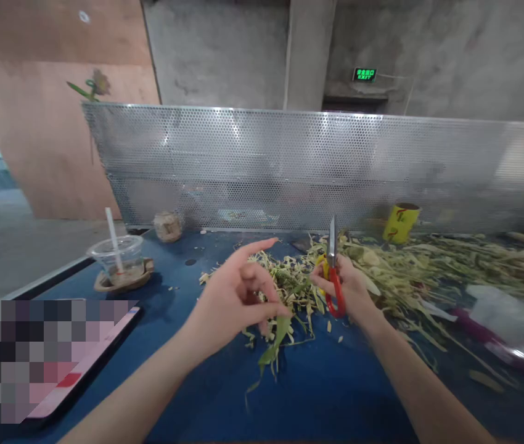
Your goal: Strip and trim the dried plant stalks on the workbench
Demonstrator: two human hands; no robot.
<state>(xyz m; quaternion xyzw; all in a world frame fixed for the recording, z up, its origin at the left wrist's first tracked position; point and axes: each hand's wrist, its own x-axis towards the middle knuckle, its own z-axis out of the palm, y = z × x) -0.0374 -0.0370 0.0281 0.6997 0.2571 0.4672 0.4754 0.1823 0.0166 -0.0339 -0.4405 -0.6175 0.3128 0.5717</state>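
Note:
My left hand point(237, 287) pinches a thin green leaf point(279, 336) between the thumb and curled fingers, while its index finger points out to the right. The leaf hangs down over the blue table. In my right hand point(352, 287) is a pair of scissors point(333, 246) with one red and one yellow handle, blades pointing up and away from me. The blades look closed and stand apart from the leaf. Beyond and between both hands lies a heap of pale green plant cuttings point(296, 271).
Long dried stems and leaves point(423, 265) cover the right side. A yellow tape roll point(401, 223) stands by the perforated metal panel point(253, 160). To the left are a plastic cup with a straw point(116, 253), a jar point(167, 227) and a tablet point(100, 354). White plastic point(497, 311) lies at right.

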